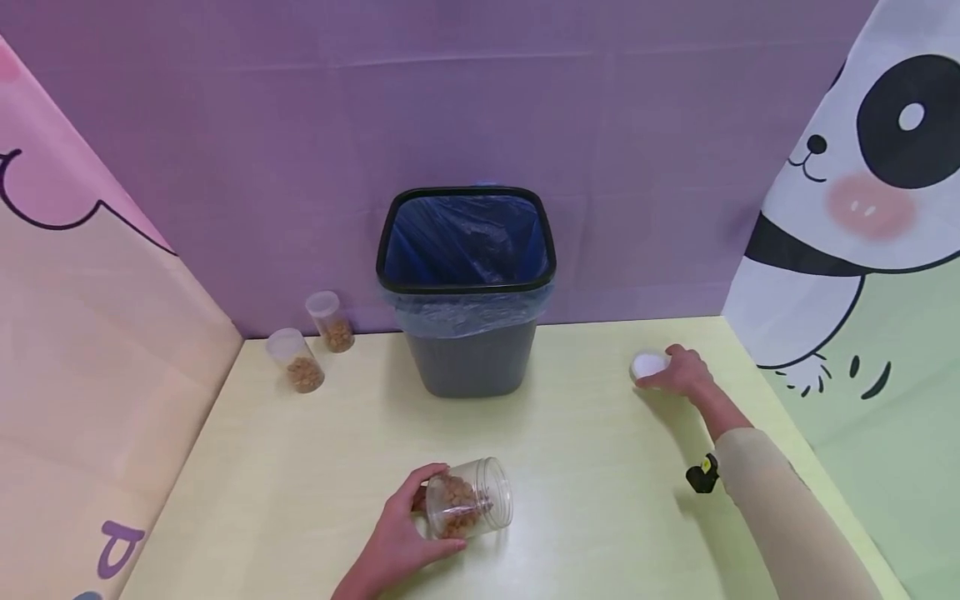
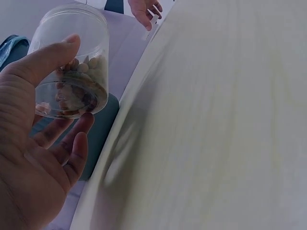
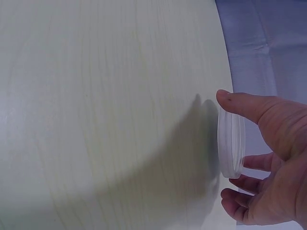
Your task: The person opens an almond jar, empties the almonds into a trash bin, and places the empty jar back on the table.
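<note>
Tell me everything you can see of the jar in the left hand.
The jar is clear plastic, round, with a threaded neck and no lid on. It lies tilted in the left hand, thumb and fingers curled round its base end, just above the table. Brown nut-like pieces fill its lower part.

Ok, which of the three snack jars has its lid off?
The clear jar tilted in the left hand: its mouth is open. The two jars left of the bin stand capped.

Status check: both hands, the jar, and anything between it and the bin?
Left hand grips open jar of brown pellets, tilted. Right hand holds white lid at table. Path to lined bin clear.
</note>
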The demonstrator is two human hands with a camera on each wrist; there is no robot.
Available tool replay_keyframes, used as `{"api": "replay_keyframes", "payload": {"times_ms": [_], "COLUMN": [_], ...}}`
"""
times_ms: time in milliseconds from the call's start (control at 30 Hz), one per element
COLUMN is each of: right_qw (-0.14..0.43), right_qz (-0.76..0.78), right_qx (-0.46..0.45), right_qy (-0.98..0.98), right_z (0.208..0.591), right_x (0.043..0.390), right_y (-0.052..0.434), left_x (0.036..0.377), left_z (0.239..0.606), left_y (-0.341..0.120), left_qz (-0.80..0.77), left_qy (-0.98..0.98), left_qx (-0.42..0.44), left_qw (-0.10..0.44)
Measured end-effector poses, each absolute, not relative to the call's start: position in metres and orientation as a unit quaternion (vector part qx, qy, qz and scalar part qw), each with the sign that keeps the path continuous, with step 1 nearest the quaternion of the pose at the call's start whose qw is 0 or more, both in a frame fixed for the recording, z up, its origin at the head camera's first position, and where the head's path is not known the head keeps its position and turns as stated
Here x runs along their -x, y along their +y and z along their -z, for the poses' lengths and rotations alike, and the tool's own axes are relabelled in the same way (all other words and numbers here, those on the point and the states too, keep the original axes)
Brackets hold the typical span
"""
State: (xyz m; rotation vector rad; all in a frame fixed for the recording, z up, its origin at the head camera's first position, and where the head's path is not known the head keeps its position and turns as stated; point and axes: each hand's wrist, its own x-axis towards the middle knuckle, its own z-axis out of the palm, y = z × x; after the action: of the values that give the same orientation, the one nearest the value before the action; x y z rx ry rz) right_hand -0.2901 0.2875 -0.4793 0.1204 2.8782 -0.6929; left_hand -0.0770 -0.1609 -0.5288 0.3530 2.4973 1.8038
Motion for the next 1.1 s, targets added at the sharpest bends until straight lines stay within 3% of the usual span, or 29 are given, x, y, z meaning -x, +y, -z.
{"api": "replay_keyframes", "payload": {"times_ms": [1100], "right_qw": [0.112], "right_qz": [0.205], "right_qx": [-0.029], "right_qy": [0.972], "right_z": [0.485], "right_x": [0.292], "right_y": [0.282], "left_x": [0.066], "left_z": [0.531], "left_y": [-0.171], "left_qz": [-0.576], "left_qy": [0.811], "left_qx": [-0.099], "left_qw": [0.022]}}
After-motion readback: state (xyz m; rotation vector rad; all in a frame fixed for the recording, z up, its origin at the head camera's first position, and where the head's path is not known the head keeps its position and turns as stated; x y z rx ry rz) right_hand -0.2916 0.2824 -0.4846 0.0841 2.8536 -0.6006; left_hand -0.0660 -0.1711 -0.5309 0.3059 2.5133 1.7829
